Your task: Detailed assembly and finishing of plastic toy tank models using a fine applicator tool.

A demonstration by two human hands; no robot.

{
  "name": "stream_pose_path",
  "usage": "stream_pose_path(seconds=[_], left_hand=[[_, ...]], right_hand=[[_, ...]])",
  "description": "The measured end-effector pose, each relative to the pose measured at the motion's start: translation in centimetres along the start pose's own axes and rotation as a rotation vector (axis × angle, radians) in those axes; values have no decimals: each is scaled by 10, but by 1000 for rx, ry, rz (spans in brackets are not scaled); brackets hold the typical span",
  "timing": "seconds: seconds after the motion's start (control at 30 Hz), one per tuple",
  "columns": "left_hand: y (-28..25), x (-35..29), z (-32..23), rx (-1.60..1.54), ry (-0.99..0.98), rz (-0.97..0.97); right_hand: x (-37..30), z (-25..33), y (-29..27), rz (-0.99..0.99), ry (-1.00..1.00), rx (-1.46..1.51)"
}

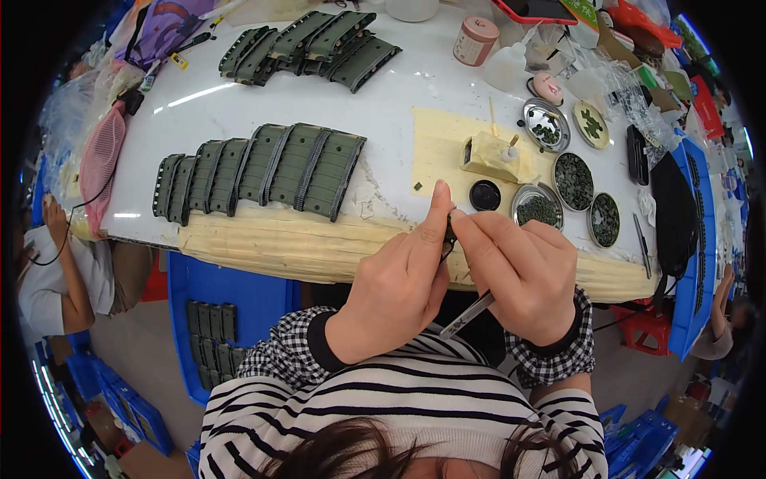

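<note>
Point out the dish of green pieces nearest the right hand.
The leftmost silver dish, just beyond the right hand; the other four sit farther off.

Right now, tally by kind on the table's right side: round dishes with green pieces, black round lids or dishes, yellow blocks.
Round dishes with green pieces: 5
Black round lid or dish: 1
Yellow block: 1
Total: 7

"What is the glossy white tabletop (391, 104) carrying on its left?"
"Ribbed dark-green panels (262, 164) are lying in a row, and a second, stacked group of green panels (359, 64) is resting behind them."
"And what is occupying the right?"
"A flat pale-yellow sheet (435, 132) is lying near round silver-rimmed dishes (542, 108), while a pink cylindrical tin (477, 44) is standing farther back."
</note>
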State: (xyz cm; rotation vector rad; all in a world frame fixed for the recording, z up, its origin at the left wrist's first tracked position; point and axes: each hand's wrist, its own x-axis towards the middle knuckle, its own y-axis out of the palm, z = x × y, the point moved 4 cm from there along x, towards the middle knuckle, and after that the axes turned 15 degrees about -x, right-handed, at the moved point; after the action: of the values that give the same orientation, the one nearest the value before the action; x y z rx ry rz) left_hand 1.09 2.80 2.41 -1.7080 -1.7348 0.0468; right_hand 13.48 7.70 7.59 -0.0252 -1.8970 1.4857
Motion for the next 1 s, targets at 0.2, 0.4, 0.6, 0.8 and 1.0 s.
stream_pose_path(seconds=[0.2, 0.4, 0.6, 0.8, 1.0], left_hand=[[1, -1, 1, -44, 0, -1], [1, 2, -1, -69, -8, 11], [1, 1, 3, -202, -63, -8], [3, 0, 3, -239, -14, -50], [3, 1, 1, -195, 30, -42]], right_hand=[[-5, -3, 5, -44, -65, -80], [-1, 5, 1, 6, -175, -300], [-7, -18, 6, -57, 81, 169], [-8, -15, 11, -123, 220, 401], [-9, -15, 8, -110, 223, 414]])
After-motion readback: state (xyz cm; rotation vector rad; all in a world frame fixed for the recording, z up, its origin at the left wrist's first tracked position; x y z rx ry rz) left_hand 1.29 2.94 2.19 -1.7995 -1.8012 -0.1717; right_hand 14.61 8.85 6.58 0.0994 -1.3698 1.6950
